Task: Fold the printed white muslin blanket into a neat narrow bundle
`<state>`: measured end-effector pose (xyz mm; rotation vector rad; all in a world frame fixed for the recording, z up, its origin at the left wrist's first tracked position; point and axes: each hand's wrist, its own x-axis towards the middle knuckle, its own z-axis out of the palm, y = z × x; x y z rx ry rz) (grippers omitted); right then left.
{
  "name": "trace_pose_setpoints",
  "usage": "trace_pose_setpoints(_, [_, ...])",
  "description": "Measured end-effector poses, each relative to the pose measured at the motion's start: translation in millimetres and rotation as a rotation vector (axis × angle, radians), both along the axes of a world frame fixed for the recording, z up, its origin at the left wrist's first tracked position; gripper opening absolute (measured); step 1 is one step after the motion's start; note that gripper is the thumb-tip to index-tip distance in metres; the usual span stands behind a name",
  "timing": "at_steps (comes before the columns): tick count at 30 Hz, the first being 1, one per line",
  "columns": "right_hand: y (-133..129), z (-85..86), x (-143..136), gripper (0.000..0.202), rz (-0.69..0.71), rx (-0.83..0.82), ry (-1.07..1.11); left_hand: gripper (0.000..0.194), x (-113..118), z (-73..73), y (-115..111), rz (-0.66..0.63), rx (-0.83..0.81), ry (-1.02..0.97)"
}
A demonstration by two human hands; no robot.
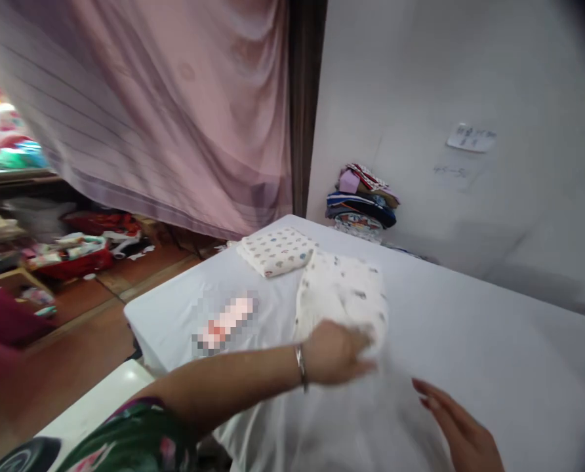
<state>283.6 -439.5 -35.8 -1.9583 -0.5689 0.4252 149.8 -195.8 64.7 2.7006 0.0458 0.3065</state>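
The fingers of the left hand (336,354) are being held at the near end of the white printed cloth (342,288); they are being blurred, so whether fabric is being pinched or only pressed cannot be told. Nothing is being gripped by the right hand (464,429): its fingers are being held extended, apart from the printed cloth, to its right and nearer the body. A bracelet (300,364) is being worn on the left wrist. Under the printed cloth, support is being given by a white surface (469,321). Seemingly, the cloth is being smoothed or folded at its near end; for the next move, an even edge and help from the right fingers would appear to be called for. Beyond the printed cloth and to its left, a folded patterned cloth (277,250) is being carried by the surface. Nearer, to the left, a pixelated item (226,321) is being obscured. Well beyond the printed cloth, folded textiles (362,206) are being kept stacked by the wall (410,85).
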Motion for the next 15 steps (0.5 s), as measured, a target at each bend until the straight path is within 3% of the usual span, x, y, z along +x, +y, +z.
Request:
trace_pose_setpoints(1, [-5,6.6,4,0.036,-0.056,0.045,0.033,0.042,-10,-6.8,-25,-0.170,-0.069,0.009])
trace_pose_setpoints(2, [-9,12.5,7,0.041,-0.108,0.093,0.063,0.043,-20,-11.8,-43,-0.248,-0.135,0.011])
trace_pose_setpoints(4, [-18,20.9,9,0.048,-0.165,0.152,0.084,0.044,-32,-17.8,-61,-0.267,-0.239,-0.001])
trace_pose_setpoints(8, [-28,24.2,-7,0.048,-0.155,0.104,0.098,0.038,-33,-26.4,-47,0.125,-0.252,-0.097])
trace_pose_setpoints(11, [-25,22.6,-21,0.049,-0.061,0.116,0.119,0.036,-30,-39.7,-28,0.408,-0.162,-0.021])
trace_pose_setpoints(15, [-3,27.6,-26,0.052,0.121,0.106,0.054,0.048,-33,-59.9,-19,0.552,-0.242,0.243])
